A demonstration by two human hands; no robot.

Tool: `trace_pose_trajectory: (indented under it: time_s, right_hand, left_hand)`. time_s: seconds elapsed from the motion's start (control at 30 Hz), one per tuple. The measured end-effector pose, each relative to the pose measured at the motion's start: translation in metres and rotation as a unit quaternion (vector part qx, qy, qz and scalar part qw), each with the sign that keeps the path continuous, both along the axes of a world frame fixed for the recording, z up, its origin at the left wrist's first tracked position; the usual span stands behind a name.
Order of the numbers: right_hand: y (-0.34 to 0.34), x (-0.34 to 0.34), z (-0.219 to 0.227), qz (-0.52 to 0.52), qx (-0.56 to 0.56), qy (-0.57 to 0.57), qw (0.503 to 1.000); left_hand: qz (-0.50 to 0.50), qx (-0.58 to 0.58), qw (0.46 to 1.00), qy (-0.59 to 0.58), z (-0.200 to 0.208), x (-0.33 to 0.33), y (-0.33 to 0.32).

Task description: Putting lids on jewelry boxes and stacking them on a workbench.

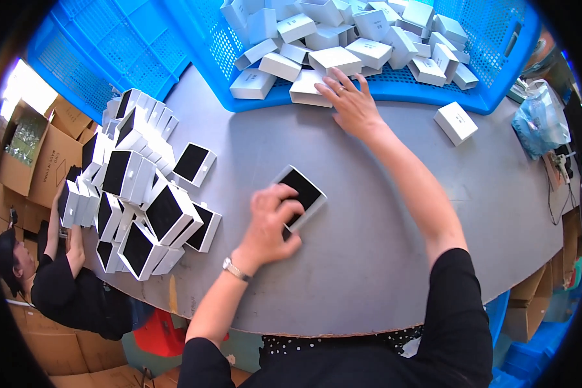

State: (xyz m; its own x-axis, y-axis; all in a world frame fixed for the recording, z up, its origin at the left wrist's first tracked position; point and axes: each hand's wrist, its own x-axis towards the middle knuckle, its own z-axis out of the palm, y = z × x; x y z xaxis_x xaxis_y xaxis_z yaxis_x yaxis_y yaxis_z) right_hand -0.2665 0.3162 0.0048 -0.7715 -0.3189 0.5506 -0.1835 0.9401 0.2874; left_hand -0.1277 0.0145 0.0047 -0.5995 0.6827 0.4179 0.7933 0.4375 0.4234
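On the grey table in front of me lies a shallow white box with a black inside. My left hand, wearing a watch, is over its left side, fingers curved and apart, slightly blurred. My right hand reaches to the near rim of the blue crate. Its fingers are spread, the tips touching or just over a white box sleeve at the heap's near edge. Whether either hand bears on its box is hard to tell.
Stacks of white boxes with black insides stand at the left. One closed white box lies near the crate's right corner. A co-worker has both arms at the stacks. A plastic bag and cables are at the right edge.
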Motion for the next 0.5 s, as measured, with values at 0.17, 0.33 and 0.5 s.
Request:
trace_pose_trajectory:
  time_s: [0.17,0.33,0.5]
  right_hand:
    - [0.002,-0.007,0.030,0.148,-0.170,0.061,0.972]
    - [0.059,0.073,0.073,0.183,-0.366,-0.559,0.721]
    - [0.022,0.164,0.057,0.056,-0.302,-0.539,0.784]
  left_hand:
    - [0.015,0.055,0.996,-0.066,0.000,0.027,-0.017]
    - [0.069,0.092,0.975,-0.192,-0.004,0.022,-0.035]
    - [0.081,0.069,0.981,-0.165,-0.013,0.017,-0.034]
